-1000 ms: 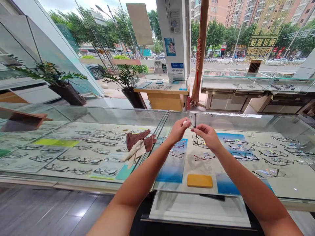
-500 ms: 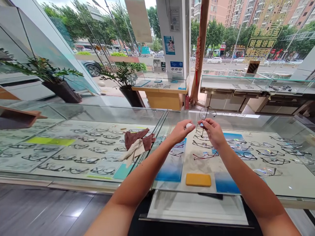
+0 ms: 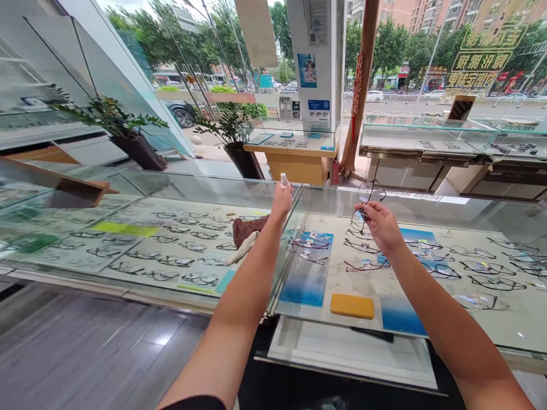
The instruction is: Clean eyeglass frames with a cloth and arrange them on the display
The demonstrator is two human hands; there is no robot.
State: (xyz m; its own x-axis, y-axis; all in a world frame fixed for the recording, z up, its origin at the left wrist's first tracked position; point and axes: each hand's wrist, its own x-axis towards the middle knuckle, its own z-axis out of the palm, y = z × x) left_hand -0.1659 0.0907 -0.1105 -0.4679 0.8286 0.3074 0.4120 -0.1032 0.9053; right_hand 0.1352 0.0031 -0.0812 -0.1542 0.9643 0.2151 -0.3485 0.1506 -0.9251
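Note:
My left hand (image 3: 282,199) is closed round a small white bottle (image 3: 284,180), whose top sticks up above the fingers over the glass counter. Pinched in the fingers of my right hand (image 3: 382,223) is a pair of thin dark-rimmed glasses (image 3: 371,192), held up on edge above the counter. Beyond my left forearm lie a brown cloth (image 3: 247,229) and a pale cloth (image 3: 245,248), both partly hidden by the arm. Rows of glasses, among them a red-framed pair (image 3: 356,266), show in the counter below my hands.
A yellow case (image 3: 352,306) lies near the counter's front edge, between blue sheets (image 3: 305,285). An open white drawer (image 3: 354,347) juts out below. Potted plants (image 3: 139,151), another display case (image 3: 294,142) and a wooden trunk (image 3: 361,85) stand beyond the glass counter (image 3: 213,191).
My left hand has moved left and up with the white bottle, away from my right hand. My right hand still holds the glasses. The view has shifted, so the scene sits further right.

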